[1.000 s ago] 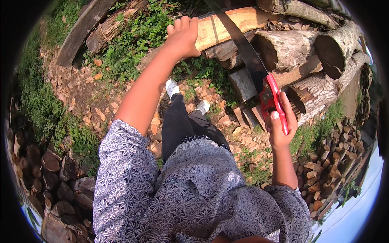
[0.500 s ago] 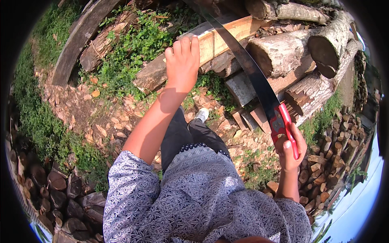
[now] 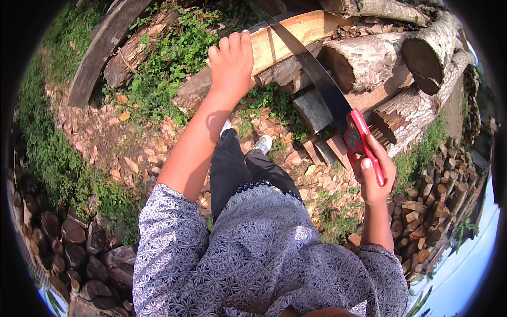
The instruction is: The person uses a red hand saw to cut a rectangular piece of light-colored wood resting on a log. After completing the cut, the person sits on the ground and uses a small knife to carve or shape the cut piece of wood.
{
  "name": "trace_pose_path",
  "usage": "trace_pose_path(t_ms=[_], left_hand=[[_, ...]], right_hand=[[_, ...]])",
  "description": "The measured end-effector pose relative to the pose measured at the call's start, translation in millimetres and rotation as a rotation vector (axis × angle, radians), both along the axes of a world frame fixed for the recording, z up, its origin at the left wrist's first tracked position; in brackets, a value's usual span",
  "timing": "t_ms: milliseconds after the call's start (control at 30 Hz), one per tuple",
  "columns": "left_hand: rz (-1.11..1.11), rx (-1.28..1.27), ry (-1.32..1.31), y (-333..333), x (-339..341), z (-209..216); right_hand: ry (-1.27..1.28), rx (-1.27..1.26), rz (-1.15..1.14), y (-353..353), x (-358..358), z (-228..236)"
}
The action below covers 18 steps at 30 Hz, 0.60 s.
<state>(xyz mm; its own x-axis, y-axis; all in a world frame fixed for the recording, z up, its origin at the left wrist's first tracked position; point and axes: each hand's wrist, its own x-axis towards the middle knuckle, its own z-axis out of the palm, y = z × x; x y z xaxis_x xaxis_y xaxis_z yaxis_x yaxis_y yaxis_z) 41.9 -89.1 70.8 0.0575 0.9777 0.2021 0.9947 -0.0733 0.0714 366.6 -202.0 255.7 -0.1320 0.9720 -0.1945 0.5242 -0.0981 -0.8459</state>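
My right hand [image 3: 378,174] is closed round the red handle of a hand saw [image 3: 321,79]. Its long dark blade slants up and to the left, across a wooden plank [image 3: 268,48] with a pale, fresh-looking face. Whether the teeth touch the wood I cannot tell; the blade's far end fades into shade at the top. Left of the blade, my left hand [image 3: 232,66] grips the plank, fingers curled over its upper edge. A greyish piece of wood [image 3: 191,94] shows below and left of that hand.
Thick barked logs [image 3: 364,61] lie right of the blade, with wood blocks [image 3: 315,111] below them. Stacked firewood [image 3: 438,185] stands at the right, more logs [image 3: 74,232] at the lower left. Dry leaves [image 3: 132,153] cover the ground near my shoes [image 3: 263,143]. A long weathered board [image 3: 100,53] leans at the upper left.
My right hand and the saw have moved slightly up and to the left, the blade sliding farther across the plank. My left hand has shifted a little up and left.
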Motion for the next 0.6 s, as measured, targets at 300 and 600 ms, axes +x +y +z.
trace_pose_path(t_ms=[300,600], left_hand=[[-0.025,-0.113,-0.022,11,-9,-14],[-0.012,-0.122,-0.212,21,-10,-47]], right_hand=[[0.015,0.095,0.144,26,-21,-6],[0.093,0.111,0.26,39,-31,-11]])
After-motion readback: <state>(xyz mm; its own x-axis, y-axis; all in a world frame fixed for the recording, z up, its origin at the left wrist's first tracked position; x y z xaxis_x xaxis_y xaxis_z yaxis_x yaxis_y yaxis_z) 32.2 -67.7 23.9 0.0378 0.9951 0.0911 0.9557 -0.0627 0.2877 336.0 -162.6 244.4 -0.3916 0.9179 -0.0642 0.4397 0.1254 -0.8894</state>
